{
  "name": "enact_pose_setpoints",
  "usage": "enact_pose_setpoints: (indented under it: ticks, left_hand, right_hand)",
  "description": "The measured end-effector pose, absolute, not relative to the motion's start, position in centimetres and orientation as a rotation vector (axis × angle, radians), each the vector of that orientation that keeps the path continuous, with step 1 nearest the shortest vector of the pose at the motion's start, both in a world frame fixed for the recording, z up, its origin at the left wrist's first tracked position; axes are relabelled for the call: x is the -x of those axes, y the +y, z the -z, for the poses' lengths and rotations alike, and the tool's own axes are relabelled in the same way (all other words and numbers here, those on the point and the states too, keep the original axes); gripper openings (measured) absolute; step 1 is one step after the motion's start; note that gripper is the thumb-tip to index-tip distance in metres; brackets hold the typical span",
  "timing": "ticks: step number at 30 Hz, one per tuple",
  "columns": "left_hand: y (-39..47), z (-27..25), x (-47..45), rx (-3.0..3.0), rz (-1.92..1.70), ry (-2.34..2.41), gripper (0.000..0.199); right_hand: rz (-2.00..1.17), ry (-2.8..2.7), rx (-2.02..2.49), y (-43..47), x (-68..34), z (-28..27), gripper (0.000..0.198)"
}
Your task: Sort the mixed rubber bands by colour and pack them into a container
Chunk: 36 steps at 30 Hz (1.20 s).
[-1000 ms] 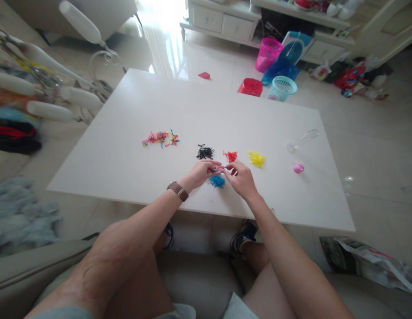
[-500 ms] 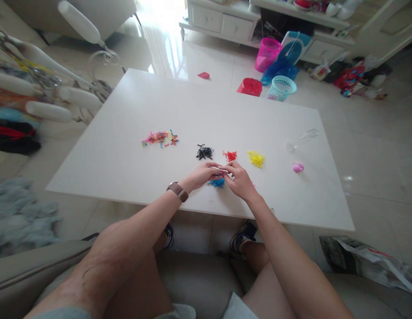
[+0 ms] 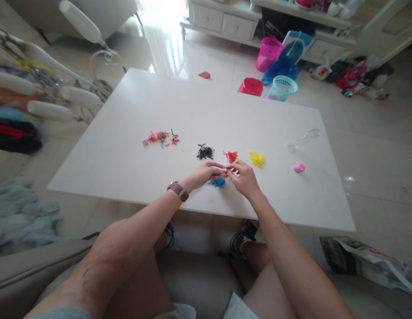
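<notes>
Above the near side of the white rectangular tabletop, the left hand seems to be pinching a small, thin pinkish-and-blue piece between thumb and fingers. The right hand brings its curled fingertips up to the same spot; whether they grip the piece or only touch it, I cannot tell, as the fingers hide most of it. The step in hand looks like fine two-handed fingertip work on that piece, and the next move probably calls for a light, steady pinch.

Just below the left fingers, partly covered, is a small heap of blue band-like bits. Just beyond the hands sit a loose pile of shiny black loops and, near the right fingertips, a little cluster of red strips. Farther right lies a mound of bright yellow strips; well off to the left, a scattered multicoloured heap. Well right of the hands stands a rounded pink object.
</notes>
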<state>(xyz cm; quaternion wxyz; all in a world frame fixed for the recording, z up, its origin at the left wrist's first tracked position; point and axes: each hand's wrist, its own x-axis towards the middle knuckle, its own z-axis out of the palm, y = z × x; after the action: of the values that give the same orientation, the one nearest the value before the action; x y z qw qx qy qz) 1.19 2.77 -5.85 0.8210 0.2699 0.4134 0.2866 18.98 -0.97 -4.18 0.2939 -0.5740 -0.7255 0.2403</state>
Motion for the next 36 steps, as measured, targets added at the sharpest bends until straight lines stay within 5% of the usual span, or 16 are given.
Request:
enact_pose_setpoints:
  ticks: [14,27,36]
  left_hand:
    - [3.0,5.9,-1.1,-0.579,-0.604,0.948,0.013]
    - [2.9,5.5,-1.1,-0.57,-0.599,0.97,0.011]
    - [3.0,5.6,-1.1,-0.581,-0.6,0.968,0.013]
  right_hand:
    - [-0.56,-1.931,2.001,0.1,-26.3,3.0,0.014]
    - [-0.898,-2.019,2.26,-0.2,-27.3,3.5,0.015]
    - [-0.77,-2.175,2.282,0.1,-27.7,4.9,0.037]
